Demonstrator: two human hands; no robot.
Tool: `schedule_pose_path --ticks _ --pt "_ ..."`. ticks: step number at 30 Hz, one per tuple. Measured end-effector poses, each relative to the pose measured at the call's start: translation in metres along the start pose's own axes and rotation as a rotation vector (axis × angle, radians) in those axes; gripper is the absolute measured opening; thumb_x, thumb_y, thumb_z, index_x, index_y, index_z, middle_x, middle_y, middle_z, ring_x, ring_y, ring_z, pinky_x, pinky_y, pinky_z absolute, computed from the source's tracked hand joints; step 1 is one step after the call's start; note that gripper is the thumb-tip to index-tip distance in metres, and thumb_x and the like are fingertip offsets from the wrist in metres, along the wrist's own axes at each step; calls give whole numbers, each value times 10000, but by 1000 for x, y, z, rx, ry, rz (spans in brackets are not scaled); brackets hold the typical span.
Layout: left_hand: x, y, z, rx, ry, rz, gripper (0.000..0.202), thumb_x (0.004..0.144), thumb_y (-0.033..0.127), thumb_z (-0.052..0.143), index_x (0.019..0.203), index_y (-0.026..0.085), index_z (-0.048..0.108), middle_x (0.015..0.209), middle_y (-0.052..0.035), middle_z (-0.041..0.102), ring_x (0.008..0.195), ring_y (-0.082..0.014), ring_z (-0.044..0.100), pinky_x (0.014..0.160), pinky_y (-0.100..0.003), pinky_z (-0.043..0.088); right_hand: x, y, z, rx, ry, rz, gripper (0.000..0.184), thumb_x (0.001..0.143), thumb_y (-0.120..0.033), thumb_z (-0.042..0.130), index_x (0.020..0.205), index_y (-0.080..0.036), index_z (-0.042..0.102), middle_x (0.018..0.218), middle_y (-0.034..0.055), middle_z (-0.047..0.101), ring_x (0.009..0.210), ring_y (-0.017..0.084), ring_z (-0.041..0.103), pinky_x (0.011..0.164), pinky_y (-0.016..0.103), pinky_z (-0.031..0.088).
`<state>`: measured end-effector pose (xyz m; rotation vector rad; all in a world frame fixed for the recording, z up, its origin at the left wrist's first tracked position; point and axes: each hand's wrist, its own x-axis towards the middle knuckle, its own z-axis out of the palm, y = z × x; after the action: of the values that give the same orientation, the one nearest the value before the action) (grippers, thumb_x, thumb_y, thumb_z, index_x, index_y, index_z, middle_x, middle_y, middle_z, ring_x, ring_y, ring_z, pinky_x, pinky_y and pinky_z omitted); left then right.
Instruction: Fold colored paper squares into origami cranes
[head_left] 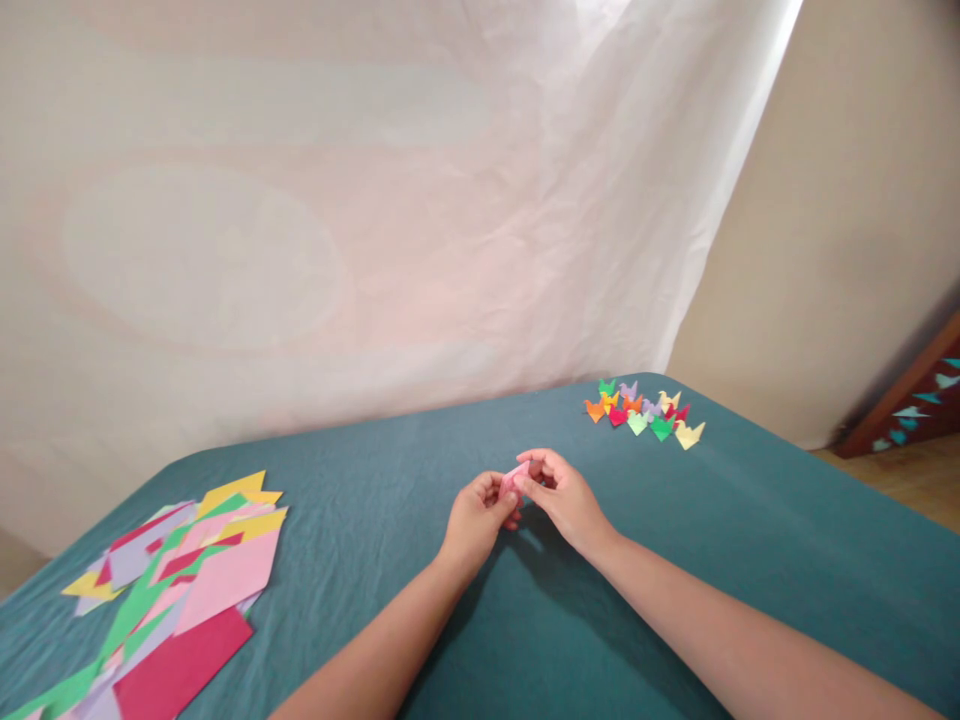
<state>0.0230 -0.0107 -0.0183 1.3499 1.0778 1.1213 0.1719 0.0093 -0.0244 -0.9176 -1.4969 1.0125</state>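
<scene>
Between my hands, a little above the table, is a small piece of folded pink paper [514, 478]. My left hand [478, 515] pinches its left and lower side, thumb toward me. On its right side, the thumb and fingers of my right hand [559, 495] are closed on it too. My fingers cover much of the paper, so its full shape is hidden. Toward the far right of the table stands a group of folded paper birds [637, 421] in orange, red, green, purple and yellow.
A loose pile of coloured paper sheets [229, 575] spreads over the left of the table. A dark green cloth [360, 560] covers the tabletop. Behind it hangs a pale curtain [420, 250]. At the far right, a brown wooden panel [919, 400] carries blue and white shapes.
</scene>
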Motion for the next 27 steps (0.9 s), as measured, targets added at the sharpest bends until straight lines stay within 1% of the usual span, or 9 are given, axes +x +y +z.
schedule_pose_path --ticks 2,3,6,8,12,16,21,24,27 --pt "1 1 -3 72 19 20 246 735 359 638 817 129 605 656 0 583 511 -94 515 505 -211 439 0 0 -2 -63 1 -35 320 786 -310 618 1091 -232 562 801 -6 635 706 157 593 668 269 469" --pt "2 2 -5 97 24 22 238 728 350 646 800 125 618 639 5 577 488 -86 496 484 -201 418 0 -1 -3 -108 -3 -64 296 790 -292 614 1079 -239 577 831 -3 635 720 156 592 675 268 465" --pt "3 3 -10 134 35 20 227 703 332 674 772 116 658 571 18 553 454 -79 469 454 -188 373 -1 -4 -4 -242 -28 -161 141 816 -254 588 945 -237 642 883 6 633 776 155 589 685 255 446" --pt "4 4 -12 146 56 28 241 705 341 675 790 115 678 563 18 555 460 -80 469 462 -187 371 -2 -4 -4 -293 -37 -182 91 830 -251 577 870 -225 654 844 4 630 775 154 584 670 247 434" --pt "5 3 -12 147 114 56 295 732 382 652 847 112 687 635 -13 607 529 -101 510 515 -201 417 -3 -3 -3 -329 -39 -147 119 843 -295 574 790 -204 631 752 -5 612 699 144 564 620 238 415" --pt "5 3 -12 163 139 77 328 761 411 617 879 114 690 705 -56 655 619 -149 577 576 -241 466 -4 -4 -2 -335 -37 -178 154 855 -297 558 749 -199 612 798 7 612 742 147 563 634 235 415" --pt "3 4 -14 279 200 163 206 707 357 688 758 158 706 799 -56 656 786 -183 592 698 -257 457 -4 -3 -2 -323 -25 -172 108 853 -288 557 818 -207 619 842 12 617 766 148 572 622 231 421" --pt "2 3 -13 349 166 202 171 736 330 660 697 164 668 791 -49 661 761 -176 603 691 -258 456 -3 -2 -3 -331 -44 -160 116 845 -295 569 793 -208 626 813 8 619 754 150 573 626 233 424" --pt "2 1 -9 237 95 161 158 775 319 618 753 163 625 769 -43 681 713 -166 630 670 -260 475 -3 -4 -4 -337 -57 -145 157 847 -302 565 742 -202 625 772 4 617 732 149 572 629 234 423"
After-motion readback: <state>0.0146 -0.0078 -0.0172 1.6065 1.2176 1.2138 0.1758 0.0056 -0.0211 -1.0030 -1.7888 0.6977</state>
